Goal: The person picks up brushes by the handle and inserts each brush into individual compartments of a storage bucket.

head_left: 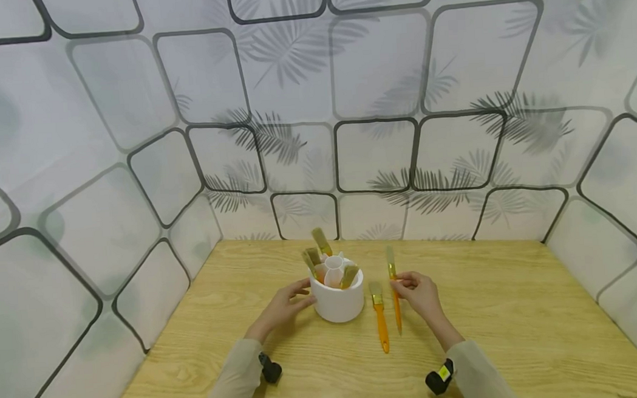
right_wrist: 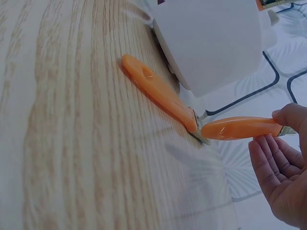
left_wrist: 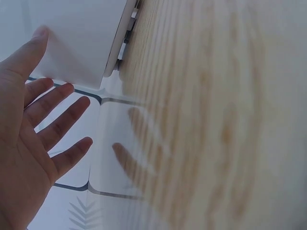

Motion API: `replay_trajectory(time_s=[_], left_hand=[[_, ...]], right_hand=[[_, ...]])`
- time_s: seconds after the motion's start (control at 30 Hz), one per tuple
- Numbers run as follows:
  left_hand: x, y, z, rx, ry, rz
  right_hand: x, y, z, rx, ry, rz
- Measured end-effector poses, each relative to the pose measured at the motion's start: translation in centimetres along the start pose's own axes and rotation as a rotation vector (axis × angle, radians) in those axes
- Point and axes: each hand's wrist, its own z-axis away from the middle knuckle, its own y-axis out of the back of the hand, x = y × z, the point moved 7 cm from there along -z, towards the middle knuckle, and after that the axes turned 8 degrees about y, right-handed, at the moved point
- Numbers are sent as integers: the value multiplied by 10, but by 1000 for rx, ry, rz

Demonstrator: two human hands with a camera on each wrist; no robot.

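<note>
My right hand [head_left: 420, 293] pinches an orange-handled paintbrush [head_left: 397, 307] between thumb and fingers near its metal band, bristles pointing away from me. In the right wrist view its handle [right_wrist: 242, 128] shows above the table. A second paintbrush [head_left: 381, 326] with an orange handle lies flat between that hand and a white round pot [head_left: 338, 306]. At the pot's left side is my left hand [head_left: 287, 307], its fingers spread and mostly straight; in the left wrist view the thumb overlaps the pot wall [left_wrist: 81, 43]. Several paintbrushes [head_left: 321, 241] stand bristles up in the pot around a white centre piece [head_left: 334, 271].
The pot and brushes are on a light wooden table [head_left: 522, 308]. Patterned white walls [head_left: 376, 159] rise behind the table and along both sides. A black camera [head_left: 271, 369] is worn on the left wrist, another camera [head_left: 439, 379] on the right.
</note>
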Motion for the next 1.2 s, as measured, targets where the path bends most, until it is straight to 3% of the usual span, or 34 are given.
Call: replay_trajectory(time_s=[0.23,1.2], left_hand=[[0,0,-1,-19,16,-40],[2,-4,-1,-19,11,-20]], right_hand=[[-1,0,0,7,-1,10],[0,2,2,24,23,2]])
